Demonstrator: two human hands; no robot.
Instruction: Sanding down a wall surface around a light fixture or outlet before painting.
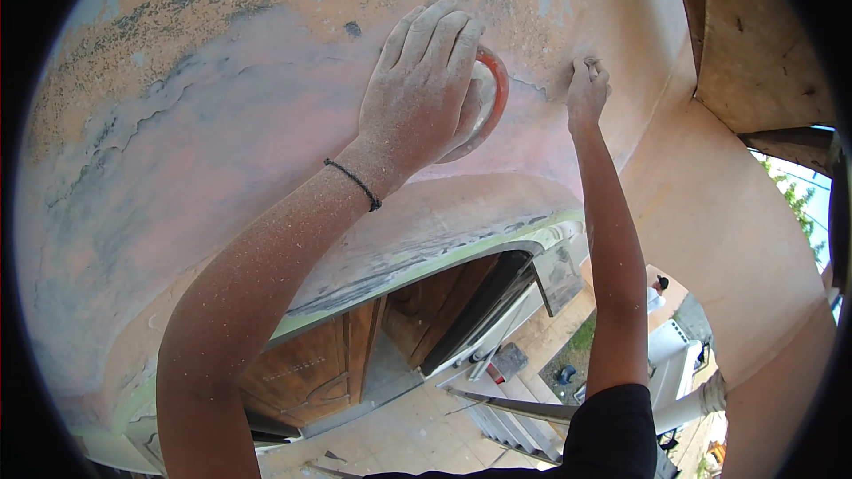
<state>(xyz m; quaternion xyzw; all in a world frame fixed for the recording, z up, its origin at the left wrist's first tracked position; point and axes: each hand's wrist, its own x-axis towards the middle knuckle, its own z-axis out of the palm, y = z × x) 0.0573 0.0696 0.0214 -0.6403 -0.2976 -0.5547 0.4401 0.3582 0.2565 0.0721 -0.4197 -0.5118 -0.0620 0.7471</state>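
My left hand (428, 80), coated in pale dust, presses a round red-rimmed disc (499, 93) against the patchy wall (257, 71). Its fingers point up over the disc, the thumb bends down along the right side, and most of the disc is hidden under the palm. The wall around it shows pink, grey and peach patches with rough dark streaks and a thin crack. To the right, my right hand (587, 89) is closed at the wall's surface. Whatever its fingers hold, if anything, is too small to make out.
Below the wall's curved lower edge, wooden doors (311, 364) stand in an opening. Far below are a tiled floor (399, 435), steps (510, 430) and a person in white (657, 294). A curved peach column (728, 204) and a wooden board (768, 44) bound the right.
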